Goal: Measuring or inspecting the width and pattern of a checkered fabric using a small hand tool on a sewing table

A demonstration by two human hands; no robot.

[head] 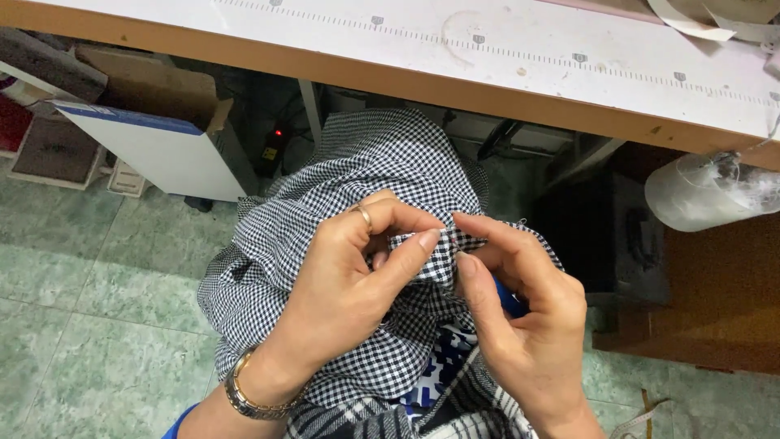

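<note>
A bundle of black-and-white checked fabric [357, 211] sits bunched in the person's lap, below the near edge of the white table [487, 49] with its printed ruler strip. The left hand [349, 284] has its grip clenched on a small fold at the middle of the fabric, thumb and forefinger pinching it; a ring shows on one finger and a metal wristwatch [244, 398] circles the wrist. The right hand [520, 317] meets the same fold from the other side, its grip closed on the cloth with thumb and fingertips, touching the left thumb tip. Right of the fabric, under the table, hangs a translucent plastic cone [707, 191]. Left of the fabric stands a white board [162, 158] on the green tiled floor [89, 325].
</note>
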